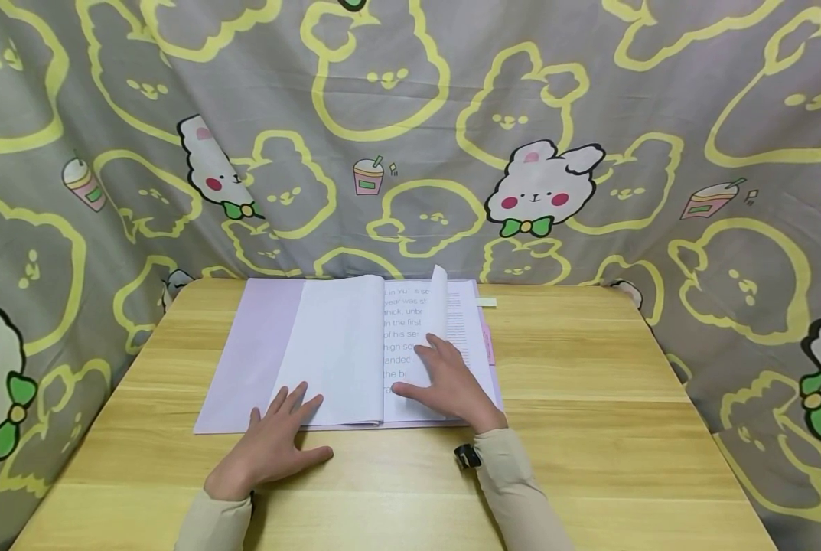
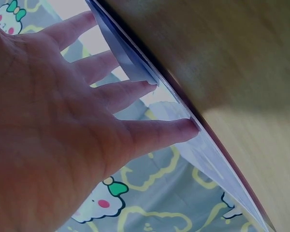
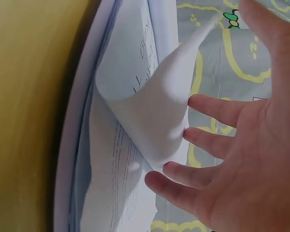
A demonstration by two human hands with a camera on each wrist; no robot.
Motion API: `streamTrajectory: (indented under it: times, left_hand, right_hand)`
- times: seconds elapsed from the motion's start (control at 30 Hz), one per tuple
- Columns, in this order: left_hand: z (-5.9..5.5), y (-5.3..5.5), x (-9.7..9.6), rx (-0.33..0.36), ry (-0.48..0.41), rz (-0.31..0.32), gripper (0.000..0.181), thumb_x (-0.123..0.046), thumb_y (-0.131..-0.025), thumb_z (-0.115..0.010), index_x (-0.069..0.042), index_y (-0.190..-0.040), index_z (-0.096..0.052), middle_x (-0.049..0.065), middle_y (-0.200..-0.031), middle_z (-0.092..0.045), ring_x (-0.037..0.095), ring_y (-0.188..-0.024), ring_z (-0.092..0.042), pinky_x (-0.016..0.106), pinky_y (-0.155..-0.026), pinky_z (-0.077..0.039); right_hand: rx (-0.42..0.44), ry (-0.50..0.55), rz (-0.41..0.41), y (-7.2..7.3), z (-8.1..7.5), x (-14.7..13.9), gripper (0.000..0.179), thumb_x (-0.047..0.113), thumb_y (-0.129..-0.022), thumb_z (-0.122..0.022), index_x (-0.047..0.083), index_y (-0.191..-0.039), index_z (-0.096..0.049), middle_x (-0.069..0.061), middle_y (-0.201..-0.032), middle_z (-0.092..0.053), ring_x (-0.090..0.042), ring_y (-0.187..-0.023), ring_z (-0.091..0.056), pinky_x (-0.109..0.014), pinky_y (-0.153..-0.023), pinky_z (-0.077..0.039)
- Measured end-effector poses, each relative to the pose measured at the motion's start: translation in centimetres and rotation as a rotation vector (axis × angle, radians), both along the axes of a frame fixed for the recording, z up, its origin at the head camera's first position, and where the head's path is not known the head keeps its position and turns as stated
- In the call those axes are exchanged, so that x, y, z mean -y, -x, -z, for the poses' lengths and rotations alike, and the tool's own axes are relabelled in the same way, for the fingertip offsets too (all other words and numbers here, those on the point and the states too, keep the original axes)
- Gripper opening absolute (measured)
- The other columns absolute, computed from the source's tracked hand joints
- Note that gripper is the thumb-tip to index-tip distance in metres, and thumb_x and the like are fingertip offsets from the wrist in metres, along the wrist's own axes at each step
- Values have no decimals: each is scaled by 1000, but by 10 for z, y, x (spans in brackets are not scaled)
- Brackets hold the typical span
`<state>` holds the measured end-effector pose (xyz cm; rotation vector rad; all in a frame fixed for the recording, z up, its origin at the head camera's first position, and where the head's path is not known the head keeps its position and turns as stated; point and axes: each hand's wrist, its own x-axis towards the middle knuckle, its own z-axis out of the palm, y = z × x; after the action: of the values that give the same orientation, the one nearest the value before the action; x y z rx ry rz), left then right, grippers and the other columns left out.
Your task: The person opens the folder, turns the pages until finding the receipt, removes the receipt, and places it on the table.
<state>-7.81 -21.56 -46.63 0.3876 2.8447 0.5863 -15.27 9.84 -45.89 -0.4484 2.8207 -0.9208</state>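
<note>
A booklet with a lilac cover [image 1: 252, 337] lies spread on the wooden table. Its left side shows a blank white page [image 1: 344, 344]. My left hand [image 1: 275, 440], fingers spread, rests on the lower left of the booklet, the thumb off its near edge. On the right side, a leaf with large print [image 1: 403, 329] is lifted and curls leftward, baring a page of smaller text [image 1: 457, 325]. Straight fingers of my right hand [image 1: 447, 379] touch this leaf. In the right wrist view the fingertips meet the curled leaf's pale back [image 3: 150, 121].
A pale tab [image 1: 487, 302] and a pink tab [image 1: 489, 344] stick out from the booklet's right edge. Wooden tabletop [image 1: 603, 398] surrounds it. A grey curtain [image 1: 410, 92] with bunny drawings hangs behind and along both sides. A black device [image 1: 467, 457] sits at the right wrist.
</note>
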Motion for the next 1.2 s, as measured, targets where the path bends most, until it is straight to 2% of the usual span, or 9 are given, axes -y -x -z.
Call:
streamTrajectory:
  times: [0.13, 0.23, 0.4, 0.83, 1.2]
  left_hand:
    - [0, 0, 0, -2, 0, -1, 90, -63, -82, -75, -12, -152, -50, 22, -164, -32, 54, -150, -23, 88, -102, -17]
    - [1, 0, 0, -4, 1, -1, 90, -63, -82, -75, -12, -152, -50, 22, -164, -32, 54, -149, -23, 88, -102, -17]
    - [2, 0, 0, 3, 3, -2, 92, -64, -81, -75, -12, -153, -49, 22, -164, -32, 54, -150, -23, 88, -102, -16]
    - [1, -1, 0, -10, 5, 1, 92, -65, -81, -75, -12, -152, -50, 22, -164, -32, 54, -150, -23, 88, -102, -17]
    - [0, -1, 0, 2, -4, 0, 91, -65, -83, -73, -12, -153, -49, 21, -164, -31, 54, -150, -22, 88, -102, -16]
  right_hand:
    - [-21, 17, 2, 0, 0, 2, 83, 62, -89, -69, 5, -148, -52, -17, -165, -31, -37, -154, -25, -53, -122, -28]
    - [-47, 26, -6, -1, 1, 3, 73, 51, -93, -70, 5, -147, -53, -17, -164, -33, -37, -153, -27, -51, -123, -27]
    - [-74, 34, -21, -1, 2, 4, 64, 38, -93, -75, 4, -144, -56, -18, -162, -36, -37, -151, -29, -50, -122, -28]
    - [-99, 19, -24, -1, 4, 9, 56, 25, -90, -80, 6, -139, -61, -16, -160, -40, -36, -149, -34, -48, -122, -31]
    - [-94, 27, -41, -1, 4, 11, 64, 16, -84, -85, 7, -141, -59, -17, -161, -38, -37, -148, -35, -48, -120, -33]
